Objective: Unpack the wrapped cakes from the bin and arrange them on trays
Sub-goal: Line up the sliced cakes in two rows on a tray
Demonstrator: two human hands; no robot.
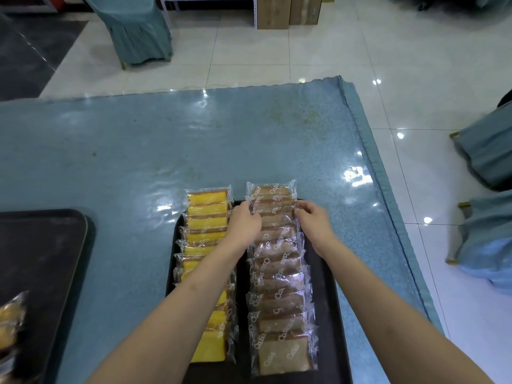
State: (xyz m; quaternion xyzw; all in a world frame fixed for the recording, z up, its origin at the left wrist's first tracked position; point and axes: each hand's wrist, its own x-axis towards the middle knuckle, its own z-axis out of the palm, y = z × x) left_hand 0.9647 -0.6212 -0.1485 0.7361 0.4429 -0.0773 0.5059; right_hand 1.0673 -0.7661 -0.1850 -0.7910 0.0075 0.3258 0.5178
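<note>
Tiled room, blue table [138, 162] under a glossy clear cover, covered chairs behind. Left hand [243, 223] and right hand [314, 221] both have fingers curled onto the side edges of a brown wrapped cake [273, 210] near the far end of the brown row [279, 286], pinching the film seams from either side. That row sits shingled on the right of the black tray [327, 314]; yellow wrapped cakes [206, 225] fill the left row, far packs overhanging the tray rim. Second dark tray [41, 259] at left, a few blurred packs at its near corner. Bin not in view. Handling guess: light, soft sponge, slippery crinkly film; hold by the crimped side seams, don't squeeze the cake body, expect neighbours to slide.
</note>
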